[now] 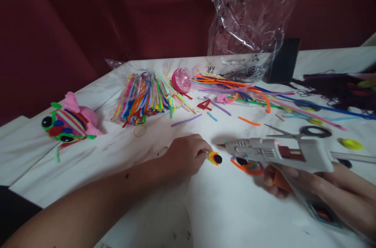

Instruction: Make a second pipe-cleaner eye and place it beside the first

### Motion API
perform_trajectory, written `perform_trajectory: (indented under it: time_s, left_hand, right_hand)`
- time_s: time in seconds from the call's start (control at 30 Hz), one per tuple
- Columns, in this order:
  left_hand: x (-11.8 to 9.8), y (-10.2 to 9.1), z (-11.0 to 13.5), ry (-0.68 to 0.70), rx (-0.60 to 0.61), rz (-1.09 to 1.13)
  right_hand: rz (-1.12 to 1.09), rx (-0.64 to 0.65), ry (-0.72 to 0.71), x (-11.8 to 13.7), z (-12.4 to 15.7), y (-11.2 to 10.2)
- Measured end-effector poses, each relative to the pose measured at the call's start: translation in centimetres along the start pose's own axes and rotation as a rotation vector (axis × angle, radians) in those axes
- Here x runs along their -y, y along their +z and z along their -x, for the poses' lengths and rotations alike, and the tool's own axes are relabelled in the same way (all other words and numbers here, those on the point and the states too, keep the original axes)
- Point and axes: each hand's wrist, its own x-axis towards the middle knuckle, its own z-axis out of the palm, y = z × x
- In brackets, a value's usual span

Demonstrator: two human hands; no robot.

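Observation:
My left hand (188, 153) pinches a small yellow and orange pipe-cleaner piece with a black disc (217, 158) on it. A white hot glue gun (264, 152) sits in my right hand (296, 185), fingers wrapped round its grip and orange trigger. The gun's nozzle points left, a little above and right of the pinched piece, apart from it. Just below the nozzle lies an orange and purple pipe-cleaner shape (248, 166) with a black disc, partly hidden by the gun. Scissors (293, 133) with dark handles lie behind the gun.
A colourful pipe-cleaner fish (69, 121) sits at the left. Bagged pipe cleaners (143, 99), a pink round container (181, 79) and loose pipe cleaners (235, 85) spread across the back. A clear plastic bag (246, 17) and a black upright slab (284, 60) stand behind.

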Motion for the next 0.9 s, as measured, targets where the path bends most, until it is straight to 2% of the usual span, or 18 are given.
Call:
perform_trajectory:
  time_s: [0.1,0.3,0.43,0.7,0.9]
  left_hand:
    - [0.1,0.1,0.0,-0.016,-0.01,-0.013]
    - [-0.2,-0.1,0.0,-0.026,0.032,-0.021]
    - [-0.2,0.0,0.1,-0.031,0.014,-0.026]
    - [0.0,0.1,0.2,0.096,-0.001,-0.057]
    - [-0.4,-0.2,0.3,0.106,0.039,-0.136]
  right_hand:
    - [0.057,0.101,0.018,-0.4,0.4,-0.5]
    - [0.085,0.111,0.019,-0.6,0.5,-0.1]
    - [0.076,0.132,0.014,-0.2,0.2,0.2]
    - [0.061,0.131,-0.03,0.3,-0.1,0.3]
    - [0.133,0.115,-0.039,0.5,0.0,0.0]
